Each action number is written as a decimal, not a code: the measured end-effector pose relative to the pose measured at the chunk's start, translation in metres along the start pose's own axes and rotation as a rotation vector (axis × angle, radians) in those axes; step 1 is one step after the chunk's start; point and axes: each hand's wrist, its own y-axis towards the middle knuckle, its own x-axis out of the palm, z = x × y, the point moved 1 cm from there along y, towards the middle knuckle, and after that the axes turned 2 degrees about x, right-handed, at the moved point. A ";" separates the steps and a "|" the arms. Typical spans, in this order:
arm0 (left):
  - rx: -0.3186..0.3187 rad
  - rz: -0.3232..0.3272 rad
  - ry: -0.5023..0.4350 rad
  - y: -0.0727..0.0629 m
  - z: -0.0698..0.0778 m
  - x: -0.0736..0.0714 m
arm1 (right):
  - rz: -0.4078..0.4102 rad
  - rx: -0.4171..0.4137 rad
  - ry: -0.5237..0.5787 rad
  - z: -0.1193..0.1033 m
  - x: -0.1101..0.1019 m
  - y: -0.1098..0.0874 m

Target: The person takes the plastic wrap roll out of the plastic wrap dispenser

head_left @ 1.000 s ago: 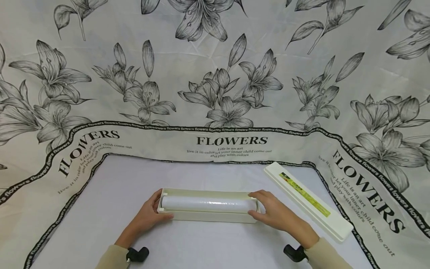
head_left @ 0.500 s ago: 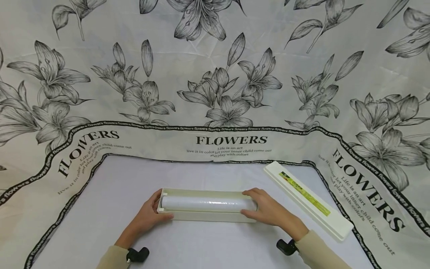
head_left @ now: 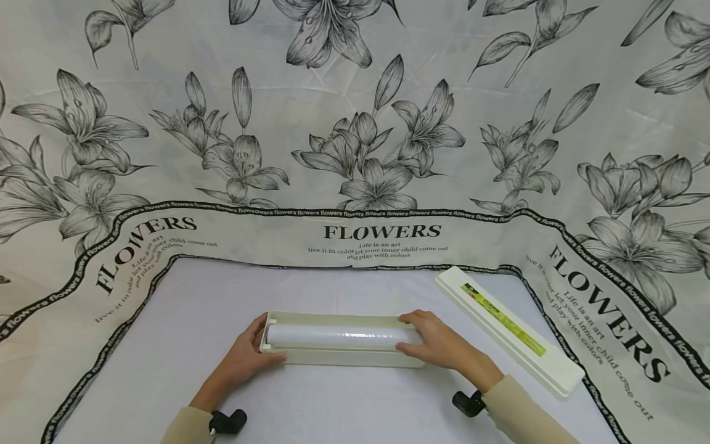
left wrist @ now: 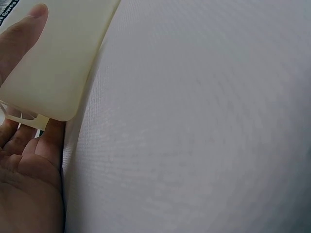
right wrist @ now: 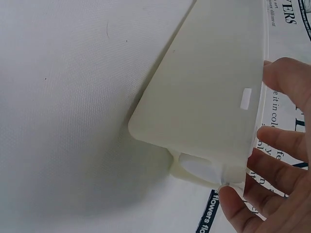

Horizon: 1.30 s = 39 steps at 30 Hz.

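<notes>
A long cream plastic-wrap box [head_left: 349, 358] lies crosswise on the white cloth, its top uncovered. Inside it rests a shiny roll of plastic wrap [head_left: 333, 335]. My left hand [head_left: 248, 350] grips the box's left end, thumb along the front wall; in the left wrist view the other fingers [left wrist: 50, 141] reach behind the end. Over the right end, my right hand [head_left: 444, 345] spans the box from back rim to front rim and covers the roll's tip. The right wrist view shows the thumb [right wrist: 286, 75] at the rim and the fingers spread by the slotted end.
The box's long cream lid [head_left: 554, 375], with a yellow-green label [head_left: 503, 320], lies slanted at the right. A floral printed cloth [head_left: 383, 231] with black borders hangs behind and runs along both sides of the white cloth [head_left: 333, 407].
My right hand has shifted slightly left along the box, farther over the roll's right end. The left hand, box and lid have stayed in place.
</notes>
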 end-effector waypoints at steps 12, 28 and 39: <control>-0.018 0.004 0.001 0.002 0.000 0.000 | -0.009 -0.037 -0.002 0.002 0.001 0.003; -0.012 0.002 -0.013 0.003 -0.002 0.000 | -0.063 -0.020 0.005 0.003 0.002 0.009; 0.000 0.006 0.002 0.001 -0.002 0.000 | -0.054 -0.037 0.010 0.003 0.006 0.011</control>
